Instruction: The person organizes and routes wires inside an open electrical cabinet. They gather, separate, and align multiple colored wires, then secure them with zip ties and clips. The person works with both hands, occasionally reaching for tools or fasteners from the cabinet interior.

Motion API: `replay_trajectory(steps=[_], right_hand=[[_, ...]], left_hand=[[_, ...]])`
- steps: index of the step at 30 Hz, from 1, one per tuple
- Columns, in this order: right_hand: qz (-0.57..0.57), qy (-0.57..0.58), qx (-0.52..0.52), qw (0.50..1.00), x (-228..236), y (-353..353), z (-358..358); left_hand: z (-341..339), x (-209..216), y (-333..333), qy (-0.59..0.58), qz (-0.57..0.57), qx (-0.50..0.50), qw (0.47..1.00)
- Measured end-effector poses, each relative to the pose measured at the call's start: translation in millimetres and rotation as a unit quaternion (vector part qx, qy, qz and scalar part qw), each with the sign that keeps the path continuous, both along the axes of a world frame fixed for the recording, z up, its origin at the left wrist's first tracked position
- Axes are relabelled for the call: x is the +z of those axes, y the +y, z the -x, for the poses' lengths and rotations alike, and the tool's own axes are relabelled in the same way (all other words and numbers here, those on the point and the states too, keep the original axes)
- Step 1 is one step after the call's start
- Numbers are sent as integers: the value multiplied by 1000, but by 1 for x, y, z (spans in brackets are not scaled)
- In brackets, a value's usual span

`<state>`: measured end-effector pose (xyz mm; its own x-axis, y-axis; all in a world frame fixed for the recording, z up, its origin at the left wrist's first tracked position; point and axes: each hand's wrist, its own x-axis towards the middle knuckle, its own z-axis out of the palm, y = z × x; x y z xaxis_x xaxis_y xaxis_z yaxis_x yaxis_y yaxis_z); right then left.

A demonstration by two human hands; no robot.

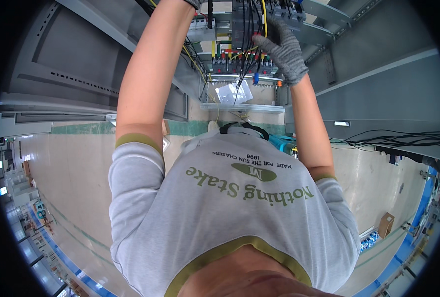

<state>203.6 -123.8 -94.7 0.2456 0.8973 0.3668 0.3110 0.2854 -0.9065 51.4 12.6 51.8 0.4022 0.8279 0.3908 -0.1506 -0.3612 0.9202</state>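
Observation:
My right hand [285,55], in a grey knit glove, reaches into an electrical cabinet. Its thumb points left, close to a yellow wire [265,20], with a gap between thumb and fingers; no held thing shows. Black wires [248,29] hang just left of it, in front of dark grey switchgear [238,24]. Only the glove cuff of my left hand [193,3] shows at the top edge, so its fingers are hidden. Below the switchgear runs a row of terminals [239,64] with coloured wires. A blue connector [256,78] hangs near the row.
Grey metal cabinet panels stand at left [76,54] and right [378,74]. A metal crossbar [244,107] spans the cabinet's lower front, with a white sheet [233,92] behind it. Black cables [398,138] stretch along the right. A cardboard box [385,224] rests on the floor.

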Motion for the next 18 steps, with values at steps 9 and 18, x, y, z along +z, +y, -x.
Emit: replay_trajectory(steps=[9,18], right_hand=[[24,-64,-52,996,5,16,-6],[122,15,90,988,36,-5,-16]], left_hand=[[1,-1,-1,21,25,14,999],[17,-12,-2,31,-2,-5,1000]])
